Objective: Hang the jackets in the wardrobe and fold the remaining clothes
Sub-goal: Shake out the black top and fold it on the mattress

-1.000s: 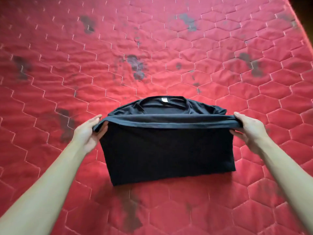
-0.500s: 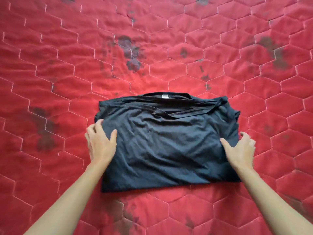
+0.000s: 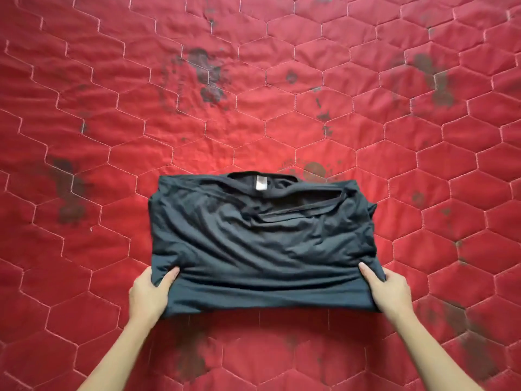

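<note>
A black T-shirt (image 3: 262, 238) lies folded into a wide rectangle on the red quilted mattress (image 3: 253, 122), its collar and white neck label at the far edge. My left hand (image 3: 150, 293) grips the shirt's near left corner, thumb on top and fingers under the cloth. My right hand (image 3: 390, 292) holds the near right corner the same way. The near edge is lifted slightly off the mattress between both hands. The cloth is wrinkled across the middle.
The red mattress with its hexagon stitching fills the whole view and bears several dark stains. No other clothes, hangers or wardrobe are in view.
The shirt's lower half was folded up over its upper half and pressed flat. Both hands then slid down to the near corners and gripped them.
</note>
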A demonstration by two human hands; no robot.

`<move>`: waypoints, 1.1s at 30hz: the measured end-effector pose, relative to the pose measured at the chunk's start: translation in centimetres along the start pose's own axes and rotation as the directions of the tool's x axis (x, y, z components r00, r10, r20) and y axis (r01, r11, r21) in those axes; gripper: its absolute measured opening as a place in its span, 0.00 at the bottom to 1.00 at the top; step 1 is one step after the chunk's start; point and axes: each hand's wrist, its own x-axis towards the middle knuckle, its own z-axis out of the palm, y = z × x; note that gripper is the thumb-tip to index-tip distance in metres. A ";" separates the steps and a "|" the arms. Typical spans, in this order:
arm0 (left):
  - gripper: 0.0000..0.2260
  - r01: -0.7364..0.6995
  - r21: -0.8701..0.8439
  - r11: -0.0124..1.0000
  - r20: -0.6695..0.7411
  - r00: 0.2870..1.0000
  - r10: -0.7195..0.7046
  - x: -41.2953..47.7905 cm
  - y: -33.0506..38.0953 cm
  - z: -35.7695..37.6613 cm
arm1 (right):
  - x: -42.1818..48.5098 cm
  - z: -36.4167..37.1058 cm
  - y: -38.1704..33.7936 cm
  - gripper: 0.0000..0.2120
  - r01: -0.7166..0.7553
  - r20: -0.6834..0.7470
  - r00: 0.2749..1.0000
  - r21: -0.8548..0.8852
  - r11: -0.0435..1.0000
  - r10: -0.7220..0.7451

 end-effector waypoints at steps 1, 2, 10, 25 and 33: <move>0.08 0.011 -0.049 0.999 0.068 0.998 -0.007 -0.3 0.1 0.1 | 0.0 -0.2 -0.2 0.15 0.006 0.046 0.999 0.071 0.997 -0.010; 0.08 0.030 -0.094 0.995 0.122 0.992 -0.018 -0.6 0.7 0.1 | 0.1 -0.6 -0.6 0.12 0.011 0.081 0.996 0.121 0.993 -0.021; 0.05 0.066 -0.503 0.862 0.084 0.996 -0.027 0.8 13.2 -4.3 | 2.7 -6.1 -12.0 0.05 0.185 0.048 0.971 0.467 0.865 -0.234; 0.02 -0.099 -0.503 0.859 -0.008 0.994 0.110 1.5 14.1 -7.9 | 3.8 -8.1 -12.5 0.04 0.171 0.007 0.975 0.612 0.772 -0.221; 0.09 0.109 0.133 0.985 0.034 0.993 -0.115 0.5 1.0 -0.4 | 4.8 -2.5 -1.8 0.14 0.005 0.087 0.996 0.173 0.985 -0.020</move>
